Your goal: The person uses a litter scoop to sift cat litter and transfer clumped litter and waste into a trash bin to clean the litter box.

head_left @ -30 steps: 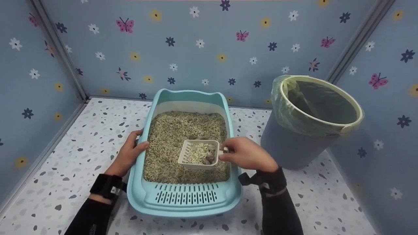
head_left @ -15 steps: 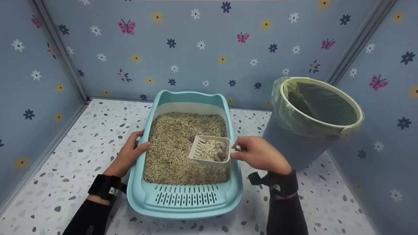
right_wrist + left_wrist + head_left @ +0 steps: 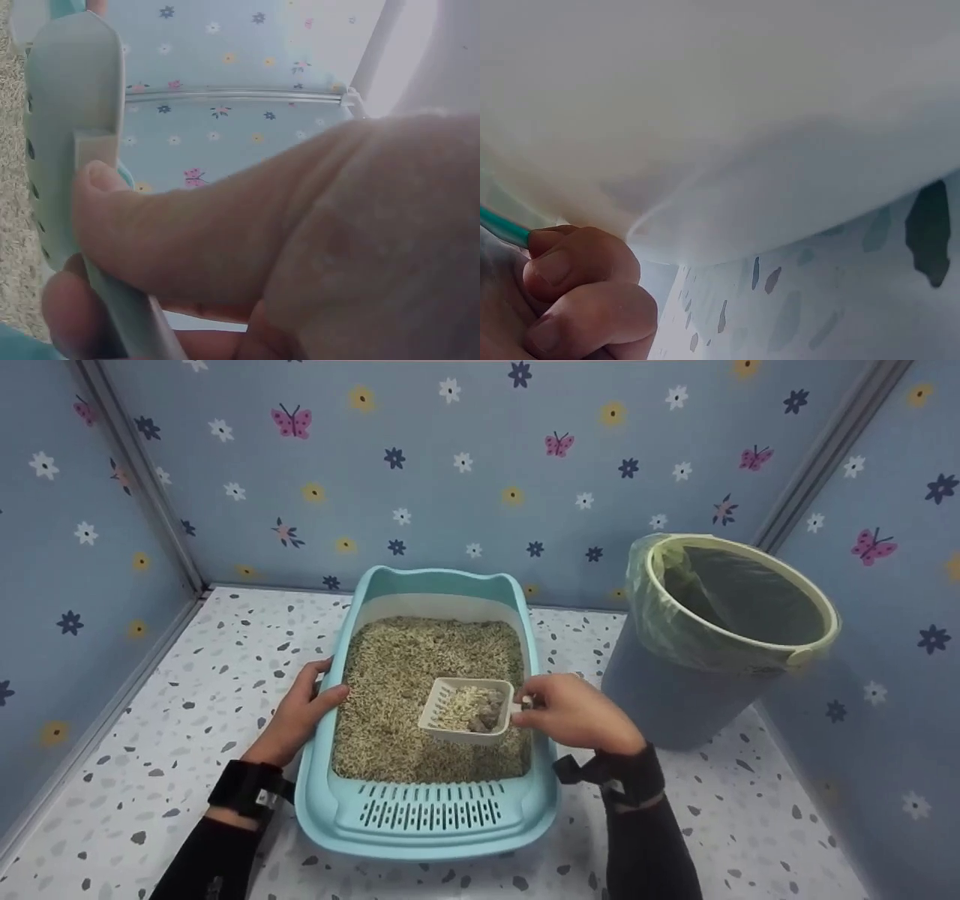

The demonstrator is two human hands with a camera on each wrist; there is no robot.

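Note:
A blue litter box (image 3: pixel 427 840) holds a bed of tan, grainy litter (image 3: pixel 390 682). My right hand (image 3: pixel 577 712) grips the short handle of a white slotted litter scoop (image 3: pixel 427 720), held above the litter near the box's right side. In the scoop lie pale litter grains and several grey-brown clumps (image 3: pixel 487 712). The right wrist view shows the thumb pressed along the scoop's handle (image 3: pixel 127 315) and fingers curled beneath it. With my left hand (image 3: pixel 296 712) I hold the box's left rim, thumb over the top; in the left wrist view, curled fingers (image 3: pixel 592 262) show under the rim.
A grey-blue trash bin (image 3: pixel 667 697) lined with a yellowish bag (image 3: pixel 667 637) stands right of the box, near the corner. Blue flowered wall panels (image 3: pixel 450 427) enclose the speckled floor (image 3: pixel 187 675) at the back and both sides.
The scoop shifted right toward the box's rim, then came back a little to the left, still loaded. My left hand stays on the rim.

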